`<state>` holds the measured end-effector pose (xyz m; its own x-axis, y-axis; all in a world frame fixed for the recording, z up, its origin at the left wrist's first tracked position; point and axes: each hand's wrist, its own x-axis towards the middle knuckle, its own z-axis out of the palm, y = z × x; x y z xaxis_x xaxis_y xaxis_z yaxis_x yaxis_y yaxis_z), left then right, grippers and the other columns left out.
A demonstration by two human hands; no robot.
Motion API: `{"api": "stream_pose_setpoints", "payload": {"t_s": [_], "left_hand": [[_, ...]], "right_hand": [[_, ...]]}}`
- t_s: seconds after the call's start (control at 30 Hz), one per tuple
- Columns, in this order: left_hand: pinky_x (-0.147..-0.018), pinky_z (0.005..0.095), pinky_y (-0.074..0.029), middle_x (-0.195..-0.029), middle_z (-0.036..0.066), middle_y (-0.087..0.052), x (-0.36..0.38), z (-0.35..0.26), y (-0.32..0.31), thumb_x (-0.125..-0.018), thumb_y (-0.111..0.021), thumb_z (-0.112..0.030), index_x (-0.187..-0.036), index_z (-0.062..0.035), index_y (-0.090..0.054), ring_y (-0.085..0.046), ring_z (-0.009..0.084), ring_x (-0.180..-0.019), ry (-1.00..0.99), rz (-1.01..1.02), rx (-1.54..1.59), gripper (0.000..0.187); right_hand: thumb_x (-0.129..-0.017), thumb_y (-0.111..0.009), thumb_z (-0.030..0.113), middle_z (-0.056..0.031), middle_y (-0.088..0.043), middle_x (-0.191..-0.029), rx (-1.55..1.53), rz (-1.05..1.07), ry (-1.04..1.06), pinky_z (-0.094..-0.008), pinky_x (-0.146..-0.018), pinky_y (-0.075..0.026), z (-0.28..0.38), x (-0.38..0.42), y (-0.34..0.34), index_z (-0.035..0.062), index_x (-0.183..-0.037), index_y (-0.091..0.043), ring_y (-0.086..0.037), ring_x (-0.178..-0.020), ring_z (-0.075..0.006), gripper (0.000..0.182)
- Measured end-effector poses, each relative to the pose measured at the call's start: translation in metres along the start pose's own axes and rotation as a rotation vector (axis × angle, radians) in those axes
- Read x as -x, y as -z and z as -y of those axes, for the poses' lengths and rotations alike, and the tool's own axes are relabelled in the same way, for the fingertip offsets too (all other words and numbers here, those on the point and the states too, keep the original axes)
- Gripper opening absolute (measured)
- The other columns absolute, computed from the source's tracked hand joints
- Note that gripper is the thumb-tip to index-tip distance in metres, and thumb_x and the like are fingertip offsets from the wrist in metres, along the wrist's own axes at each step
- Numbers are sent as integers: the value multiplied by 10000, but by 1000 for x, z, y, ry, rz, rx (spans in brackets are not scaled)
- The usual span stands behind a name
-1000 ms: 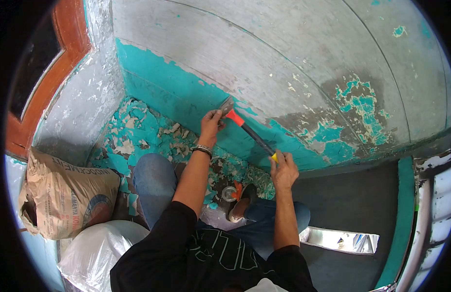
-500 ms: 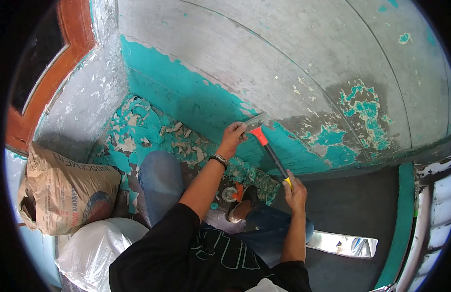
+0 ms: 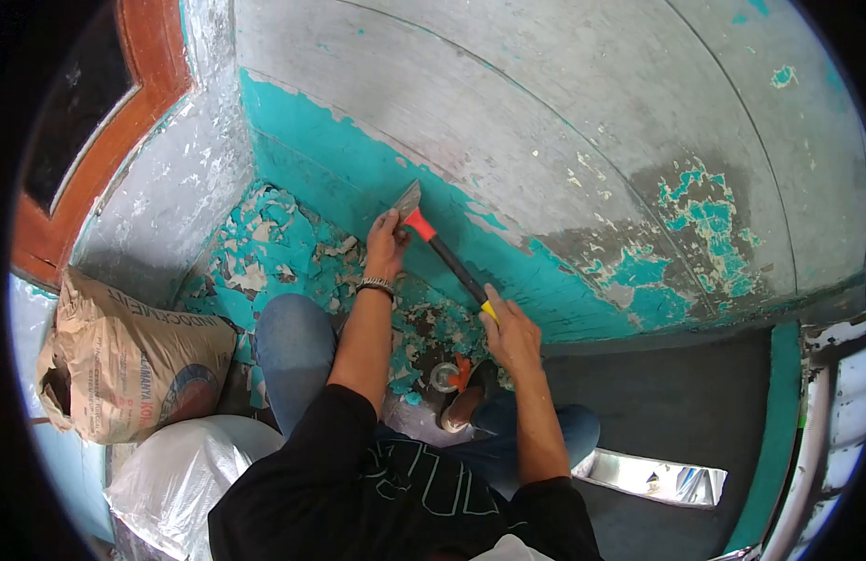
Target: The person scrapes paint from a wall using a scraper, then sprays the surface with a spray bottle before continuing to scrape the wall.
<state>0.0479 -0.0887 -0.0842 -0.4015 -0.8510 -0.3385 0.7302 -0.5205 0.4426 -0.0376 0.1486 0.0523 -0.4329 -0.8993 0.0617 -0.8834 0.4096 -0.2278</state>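
Note:
A long-handled scraper [image 3: 458, 268] with a black shaft, red head and flat metal blade slants up to the wall. My right hand [image 3: 513, 335] is wrapped round its yellow lower end. The blade rests at the turquoise paint [image 3: 311, 140] on the lower wall. Close beside the red head is my left hand [image 3: 384, 251], fingers curled together; whether they touch the head or hold anything is hidden. Loose paint flakes [image 3: 265, 243] lie heaped along the wall's foot, below and left of that hand.
A brown paper cement bag [image 3: 138, 365] and a white plastic sack [image 3: 185, 481] stand at left. Near my foot are a clear round container [image 3: 444, 377] and an orange object [image 3: 464, 372]. A shiny rectangular piece [image 3: 653, 475] lies at right. A wooden frame [image 3: 162, 56] borders the left wall.
The scraper and both hands have moved left along the wall. Its blade has gone from the edge of the bare grey area onto turquoise paint farther left.

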Motion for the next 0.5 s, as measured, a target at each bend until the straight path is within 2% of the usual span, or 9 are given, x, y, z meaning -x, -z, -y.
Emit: {"api": "stream_pose_setpoints", "payload": {"t_s": [0.13, 0.2, 0.23, 0.3, 0.4, 0.5], "left_hand": [[-626, 264, -434, -766, -30, -501, 24, 17, -1, -890, -595, -208, -888, -96, -548, -444, 83, -623, 80, 167, -64, 122], [-627, 255, -443, -781, -25, -515, 43, 43, -14, -873, -618, -197, -893, -91, -556, -463, 82, -631, 169, 215, -171, 125], [-626, 248, -448, -788, -22, -522, 53, 54, -25, -866, -627, -191, -895, -87, -561, -473, 79, -636, 217, 244, -233, 127], [-613, 240, -453, -784, -15, -540, 65, 72, -43, -867, -626, -194, -898, -83, -570, -485, 69, -638, 267, 356, -291, 129], [-547, 227, -424, -779, 12, -580, 67, 91, -61, -867, -615, -203, -906, -48, -586, -481, 72, -600, 293, 385, -344, 162], [-546, 221, -419, -780, 24, -594, 65, 93, -66, -876, -603, -208, -905, -44, -587, -473, 70, -597, 296, 350, -363, 167]], "right_hand": [[-871, -546, 233, -166, -606, -959, -191, 94, 37, -413, -753, -459, -25, 38, 16, 166, -1319, -474, -586, -872, -362, 458], [-868, -554, 195, -139, -598, -912, -158, -11, -53, -394, -722, -472, -45, 71, 21, 199, -1326, -471, -601, -817, -332, 466], [-868, -554, 195, -139, -598, -912, -153, -5, -54, -394, -722, -472, -54, 85, 25, 199, -1326, -471, -601, -817, -332, 466], [-856, -573, 174, -115, -593, -866, -135, -80, -184, -384, -701, -475, -68, 106, 35, 196, -1305, -500, -596, -784, -313, 455], [-855, -575, 167, -101, -583, -829, -43, -143, -193, -381, -677, -479, -82, 114, 49, 203, -1297, -511, -590, -753, -299, 448], [-851, -585, 168, -93, -573, -813, 61, -146, -184, -381, -654, -481, -86, 103, 54, 206, -1290, -519, -589, -737, -288, 446]]}}
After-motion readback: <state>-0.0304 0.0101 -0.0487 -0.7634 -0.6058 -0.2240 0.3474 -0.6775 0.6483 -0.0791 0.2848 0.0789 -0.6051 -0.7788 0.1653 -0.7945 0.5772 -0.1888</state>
